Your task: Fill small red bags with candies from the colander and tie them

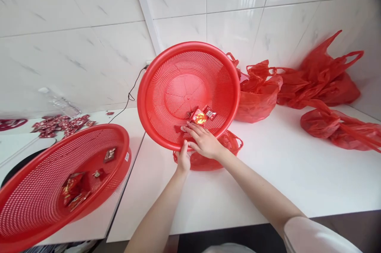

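Observation:
A round red mesh basket (166, 66) stands tilted up on its edge over a red plastic bag (205, 161) on the white counter. My left hand (183, 159) grips the basket's lower rim, thumb over the edge. My right hand (202, 140) reaches into the basket with fingers stretched toward a few small red wrapped candies (200, 116) lying at its lower part; the fingertips touch or nearly touch them.
A second red mesh basket (26, 205) holding several red packets sits at the left front. More red packets (59, 124) lie scattered at the far left. Red plastic bags (321, 78) are heaped along the tiled wall at right. A black cable (131, 90) runs down the wall.

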`<state>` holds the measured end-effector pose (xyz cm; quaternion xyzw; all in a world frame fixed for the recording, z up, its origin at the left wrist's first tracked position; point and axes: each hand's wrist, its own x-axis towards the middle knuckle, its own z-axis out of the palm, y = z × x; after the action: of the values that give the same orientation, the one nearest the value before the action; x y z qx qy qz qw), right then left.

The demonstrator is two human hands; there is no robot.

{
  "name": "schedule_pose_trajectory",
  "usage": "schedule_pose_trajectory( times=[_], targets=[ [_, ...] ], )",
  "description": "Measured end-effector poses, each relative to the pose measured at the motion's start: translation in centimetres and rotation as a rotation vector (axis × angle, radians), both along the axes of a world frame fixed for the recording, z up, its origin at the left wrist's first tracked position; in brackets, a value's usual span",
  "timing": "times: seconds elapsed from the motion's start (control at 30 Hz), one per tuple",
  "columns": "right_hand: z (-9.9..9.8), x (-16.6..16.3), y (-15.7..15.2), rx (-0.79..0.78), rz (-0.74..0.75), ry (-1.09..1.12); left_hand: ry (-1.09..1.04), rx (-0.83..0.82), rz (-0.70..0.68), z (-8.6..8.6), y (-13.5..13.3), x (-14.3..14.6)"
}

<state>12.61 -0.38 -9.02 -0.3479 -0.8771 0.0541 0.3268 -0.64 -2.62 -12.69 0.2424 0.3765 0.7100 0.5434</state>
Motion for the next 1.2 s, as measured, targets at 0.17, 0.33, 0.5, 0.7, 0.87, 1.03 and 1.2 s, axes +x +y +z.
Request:
schedule_pose_trajectory(
  times=[0.17, 0.33, 0.5, 0.7, 0.87, 1.03, 1.2],
  targets=[
    [0.1, -1.2, 1.0, -0.058, 0.038, -0.061, 0.048, 0.019, -0.026, -0.5, 0.1, -0.6],
    [-1.5, 0.3, 0.2, -0.015, 0.047, 0.031, 0.013, 0.009, -0.050, -0.4, 0.7, -1.0],
    [-3.6, 2.5, -0.5, -0.047, 0.035, 0.238, 0.033, 0.011, -0.076, 0.0, 1.1, -1.0],
    [-3.6, 4.6, -0.8, -0.150, -0.059, 0.347, 0.057, 0.058, 0.048, 0.8, 1.6, -2.5],
    [-3.0, 4.8, -1.0, -0.060, -0.057, 0.221, 0.079, 0.085, 0.127, 1.5, 2.0, -3.4],
    [-2.7, 4.6, -1.4, 0.090, -0.204, 0.254, 0.090, 0.007, 0.102, 1.0, 1.3, -2.4],
    [-2.5, 4.0, -1.6, 0.143, -0.325, 0.178, 0.138, -0.106, 0.009, -0.9, 0.0, -0.4]
  ],
)
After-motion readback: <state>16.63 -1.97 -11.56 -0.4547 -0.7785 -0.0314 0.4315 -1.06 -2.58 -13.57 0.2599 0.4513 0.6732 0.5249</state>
